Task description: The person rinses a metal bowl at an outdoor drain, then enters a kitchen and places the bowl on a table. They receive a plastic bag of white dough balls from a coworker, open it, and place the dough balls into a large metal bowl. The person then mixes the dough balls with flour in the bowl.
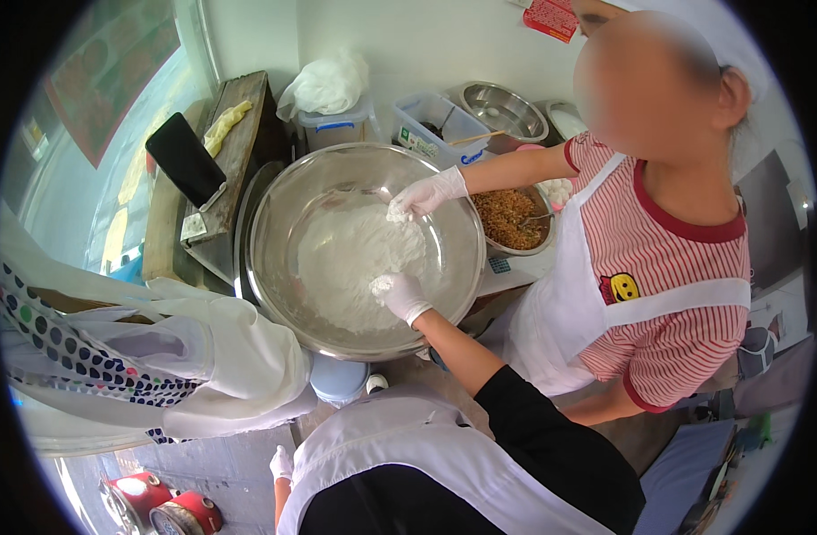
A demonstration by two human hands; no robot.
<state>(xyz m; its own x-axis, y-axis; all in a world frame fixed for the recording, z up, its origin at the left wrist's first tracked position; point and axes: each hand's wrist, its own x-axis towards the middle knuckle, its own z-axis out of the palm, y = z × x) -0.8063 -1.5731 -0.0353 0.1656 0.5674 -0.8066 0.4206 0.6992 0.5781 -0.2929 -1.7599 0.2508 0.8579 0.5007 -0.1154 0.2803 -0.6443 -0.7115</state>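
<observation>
A large stainless steel bowl (273,247) stands before me with white flour (341,267) spread over its bottom. My right hand (405,297), in a thin white glove, reaches over the near right part of the bowl. Its fingers are bent at the flour, and white powder coats the tips; whether they grip any is not clear. Across from it, a co-worker's gloved hand (425,195) is over the far right side of the flour, powder on its fingers. Low on the left, my left hand (282,463), also gloved, hangs beside my apron, away from the bowl. Its fingers are partly hidden.
A co-worker in a striped shirt (676,247) stands close on the right. Beside the bowl is a pan of brown crumbly filling (509,217). Behind are a plastic bin (442,110) and a steel basin (502,110). A phone (185,160) leans left; white cloth (248,354) hangs nearby.
</observation>
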